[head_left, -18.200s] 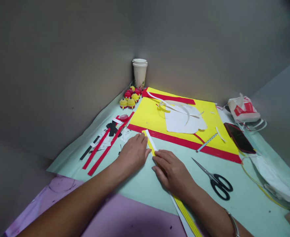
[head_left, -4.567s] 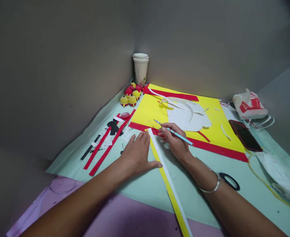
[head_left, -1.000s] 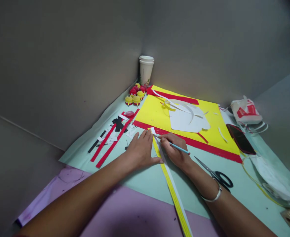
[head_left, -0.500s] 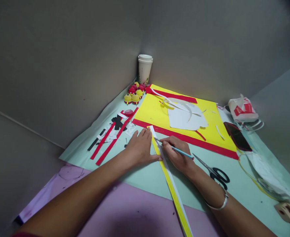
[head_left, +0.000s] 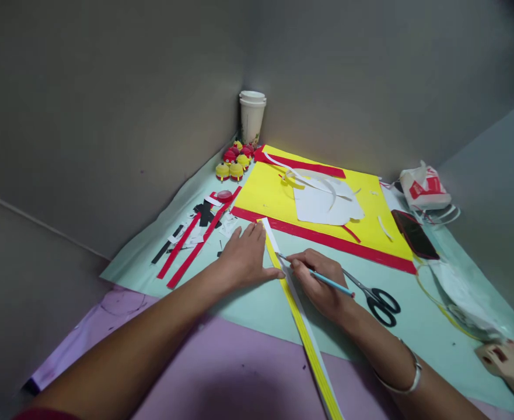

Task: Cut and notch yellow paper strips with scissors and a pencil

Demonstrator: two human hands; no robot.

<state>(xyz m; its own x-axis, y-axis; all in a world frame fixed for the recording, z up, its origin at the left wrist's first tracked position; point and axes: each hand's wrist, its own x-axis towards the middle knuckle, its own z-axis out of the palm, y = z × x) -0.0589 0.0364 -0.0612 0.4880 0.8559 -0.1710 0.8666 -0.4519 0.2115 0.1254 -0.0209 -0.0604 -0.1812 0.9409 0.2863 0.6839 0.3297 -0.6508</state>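
Observation:
My left hand [head_left: 244, 258] lies flat, fingers stretched and thumb spread, against a long yellow strip [head_left: 299, 318] with lines along its length. Beside and partly beneath it runs a white paper strip [head_left: 269, 230]. Both slant toward me past the bottom of the view. Closed in a writing grip, my right hand [head_left: 320, 279] holds a light blue pencil [head_left: 334, 284], its tip at the white strip near my left thumb. Black-handled scissors [head_left: 381, 304] lie just right of my right hand.
Behind lies a yellow sheet [head_left: 261, 186] with red bands and white paper scraps [head_left: 322, 204]. Red strips [head_left: 202, 248] and black bits are at left. Round red-and-yellow pieces [head_left: 236, 169] stand by a lidded cup [head_left: 252, 116]. A phone [head_left: 414, 233] and tissue pack [head_left: 425, 186] sit right.
My right hand and the pencil tip have moved slightly down along the strip, toward me. My left hand keeps its place on the strip. The whole view has shifted a little.

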